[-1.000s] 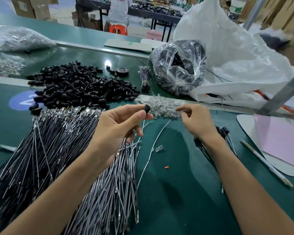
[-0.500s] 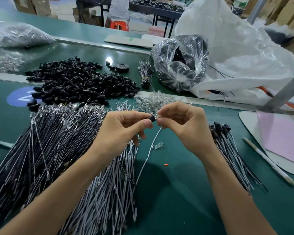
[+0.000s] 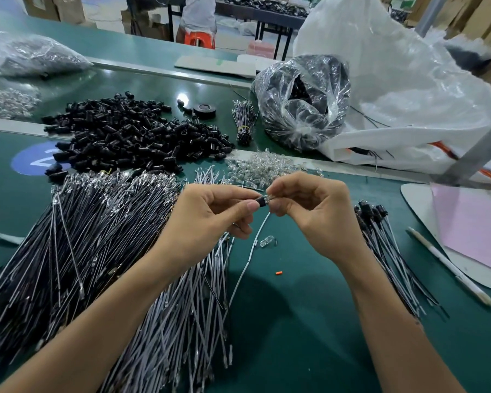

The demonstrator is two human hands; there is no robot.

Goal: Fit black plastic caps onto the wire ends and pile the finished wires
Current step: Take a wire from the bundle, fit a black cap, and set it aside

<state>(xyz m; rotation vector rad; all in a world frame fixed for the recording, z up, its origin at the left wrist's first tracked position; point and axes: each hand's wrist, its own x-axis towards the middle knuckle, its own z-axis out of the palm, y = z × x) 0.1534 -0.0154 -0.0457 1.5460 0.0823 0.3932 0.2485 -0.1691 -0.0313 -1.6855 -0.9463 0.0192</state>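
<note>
L hand (image 3: 210,219) pinches a black cap (image 3: 260,200) btwn thumb & forefinger. R hand (image 3: 315,217) pinches the clear tip at the cap's mouth. The wire (image 3: 255,243) hangs from the grip toward 6 o'clock.

Step, I'd judge: seating cap on wire end, not yet home. Next needs a straight push, then a drop onto the finished pile (image 3: 380,239) at 3 o'clock.

Cap heap (image 3: 136,137) at 10, uncapped wires (image 3: 97,245) at 8, clear bits (image 3: 264,165) at 12.

Can't tell how deep the tip sits, as fingers cover the joint. Uncapped wires are cut off at lower left.
</note>
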